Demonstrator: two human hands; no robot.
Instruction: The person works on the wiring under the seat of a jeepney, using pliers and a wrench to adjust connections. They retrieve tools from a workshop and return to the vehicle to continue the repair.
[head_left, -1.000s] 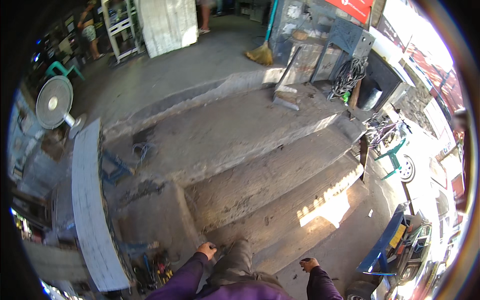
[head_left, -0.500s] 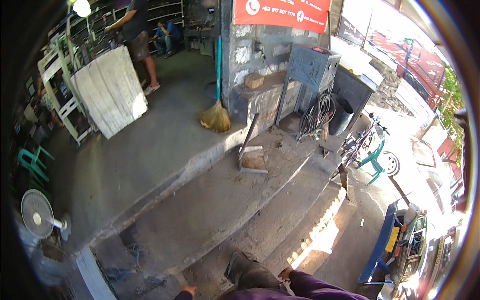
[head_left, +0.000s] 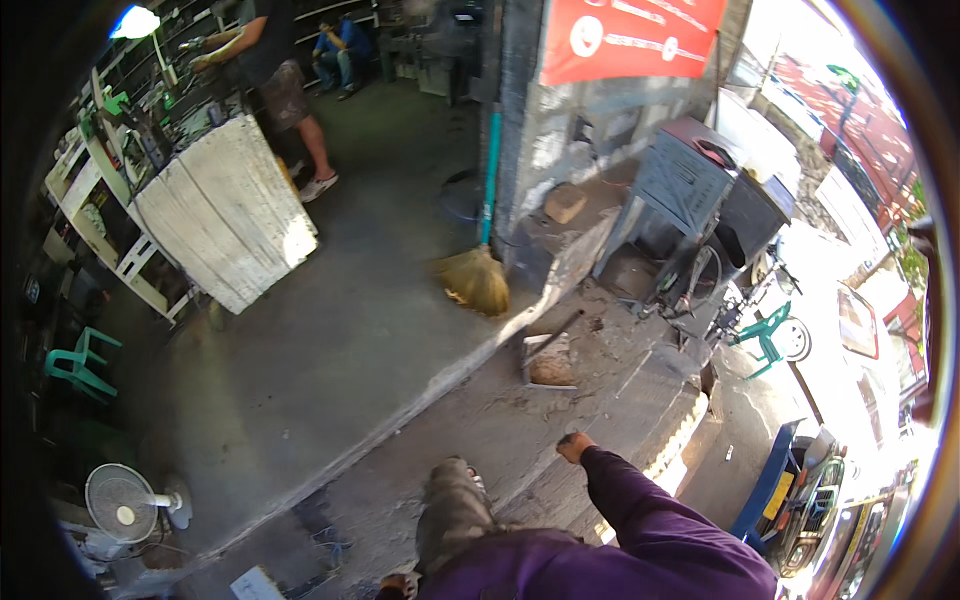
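My right hand (head_left: 574,447) is closed and held over the concrete steps (head_left: 615,420), below a metal dustpan (head_left: 551,365) with dirt in it. Whatever that hand may hold is hidden. My left hand (head_left: 398,582) shows only slightly at the bottom edge, beside my purple-sleeved body, its fingers too hidden to read. My trousered leg is raised on the steps between both hands. A straw broom (head_left: 472,280) with a teal handle leans at the doorway above the dustpan.
Past the raised floor (head_left: 270,380), a standing person (head_left: 280,95) works at a pale bench (head_left: 225,210); another (head_left: 340,55) sits behind. A green chair (head_left: 80,365) and fan (head_left: 120,500) are left. A metal stand (head_left: 670,175), vehicles and a blue frame (head_left: 765,480) are right.
My view has swung up from the steps toward the doorway and workbench. My leg has climbed higher, my right arm has swung forward and up, and my left hand has dropped toward the bottom edge.
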